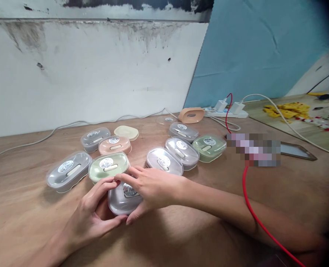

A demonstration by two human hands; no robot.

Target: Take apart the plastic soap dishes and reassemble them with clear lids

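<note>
Your left hand (93, 215) is cupping the near left side of a clear-lidded grey case (123, 198), its thumb pressing against the case's near edge and its fingers curling up over the far left corner. Your right hand (150, 189) is lying across the right half of the same case, fingers spread over the lid and thumb tucking under the near right edge, so the case is sitting clamped between both hands, low on the wooden surface (28, 207). Both hands are closing narrowly around it, and your fingertips are nearly meeting above its lid, partly hiding its round sticker.

Just beyond your left fingertips a green case (109, 167) is lying flat, touching or almost touching the held one. Left of that a grey case (68, 171) is resting. Just beyond your right knuckles another grey case (164, 161) is lying. Past your right forearm a red cable (253, 213) is trailing across the surface toward you.
</note>
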